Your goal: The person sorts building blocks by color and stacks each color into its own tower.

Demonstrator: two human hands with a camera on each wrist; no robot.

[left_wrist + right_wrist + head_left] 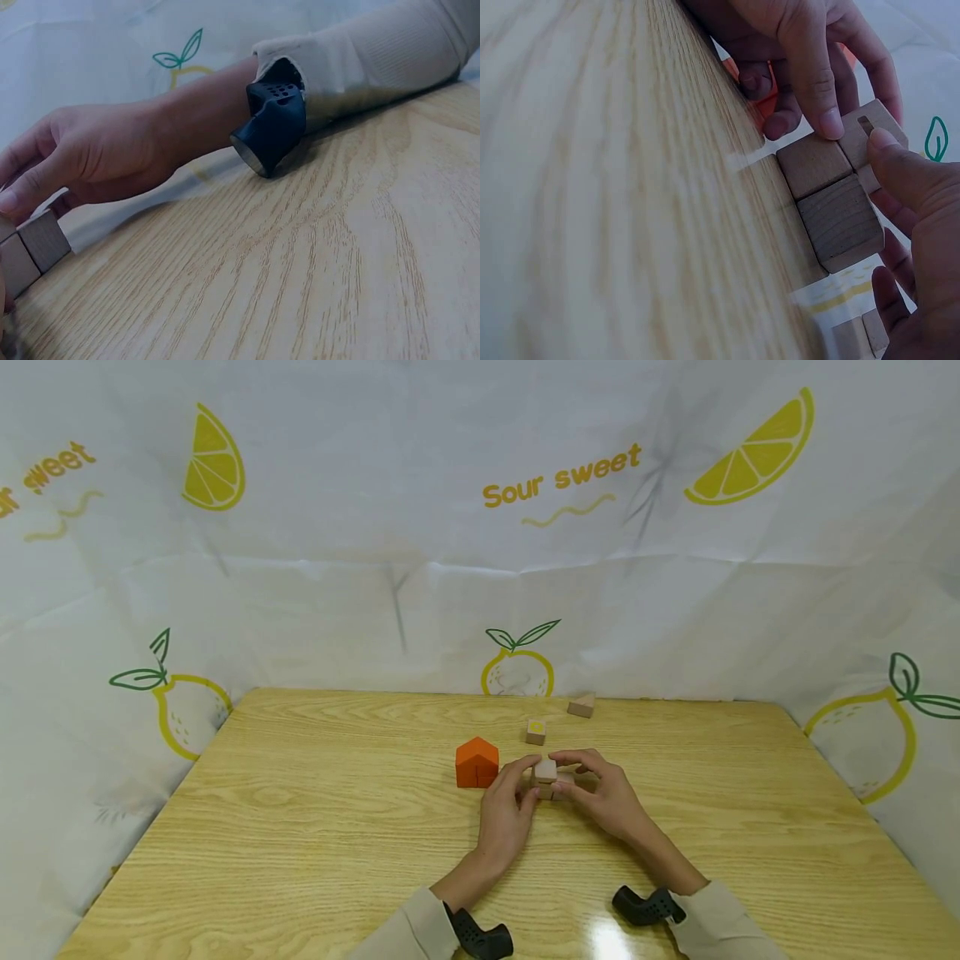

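Note:
Two plain wooden cubes stand side by side on the table; the right-hand cube shows wood grain. On the left-hand cube rests an upper wooden block with a dark slot mark on its near face. My right hand pinches this upper block, thumb on its front and index finger behind. From the left, my left hand holds the little stack, its thumb at the joint between the upper block and the cube below. In the left wrist view the stack is partly cut off at the edge.
An orange house-shaped group of blocks stands just left of my left hand. Behind the stack lie a wooden cube with a yellow ring and a wedge-shaped wooden block. A printed white cloth hangs behind the wood-grain table.

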